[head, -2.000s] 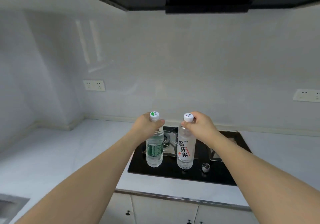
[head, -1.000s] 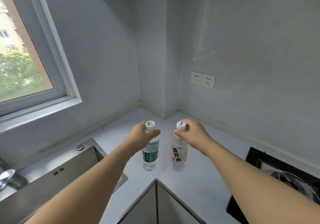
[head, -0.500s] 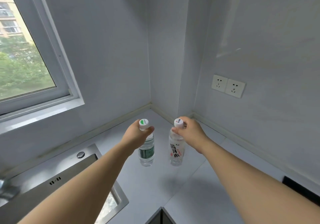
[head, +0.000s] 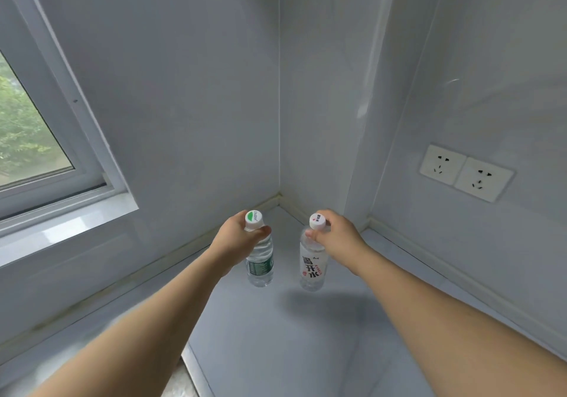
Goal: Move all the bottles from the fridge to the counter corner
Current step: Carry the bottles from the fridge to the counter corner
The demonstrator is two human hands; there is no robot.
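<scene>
My left hand (head: 236, 241) grips the neck of a clear water bottle with a green label (head: 260, 266) and a white-and-green cap. My right hand (head: 336, 237) pinches the neck of a second clear bottle with a white label and black characters (head: 312, 269). Both bottles hang upright, side by side, low over the pale counter (head: 276, 335) near its inner corner (head: 278, 205). Whether their bases touch the counter cannot be told.
Grey walls meet behind the bottles, with a boxed column to the right of the corner. A window (head: 27, 139) and its sill lie to the left. A double wall socket (head: 466, 172) sits on the right wall. The sink's rim (head: 191, 372) shows at the bottom.
I have turned from the hob past the sink toward the corner. Both hands have carried the bottles forward, closer to the corner and lower over the counter.
</scene>
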